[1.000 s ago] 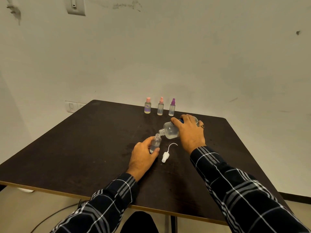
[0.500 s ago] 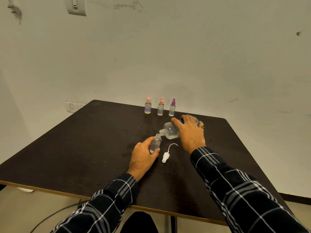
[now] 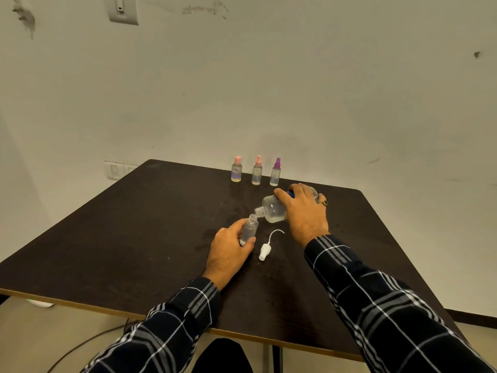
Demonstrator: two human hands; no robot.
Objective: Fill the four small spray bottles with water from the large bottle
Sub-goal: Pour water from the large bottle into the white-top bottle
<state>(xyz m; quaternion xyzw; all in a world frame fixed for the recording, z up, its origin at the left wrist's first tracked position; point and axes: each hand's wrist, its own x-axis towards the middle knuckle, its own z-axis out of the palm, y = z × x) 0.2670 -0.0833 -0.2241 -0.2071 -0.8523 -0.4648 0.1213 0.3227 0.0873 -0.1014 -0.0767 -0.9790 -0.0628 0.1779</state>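
The left hand (image 3: 227,254) curls fingers and thumb round the open small bottle (image 3: 248,230), near upright on the table (image 3: 134,238). Its white pump (image 3: 265,250) lies just beside it. The right hand (image 3: 304,211) grips the large bottle (image 3: 273,208), tipped with its mouth at the small one's neck. Three capped bottles (image 3: 257,173) stand at the far edge, apparently filled, so this is probably the last fill, with recapping left.

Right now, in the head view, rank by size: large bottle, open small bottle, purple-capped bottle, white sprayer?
1. large bottle
2. open small bottle and purple-capped bottle: look alike; the purple one is farther off, so unsure
3. white sprayer
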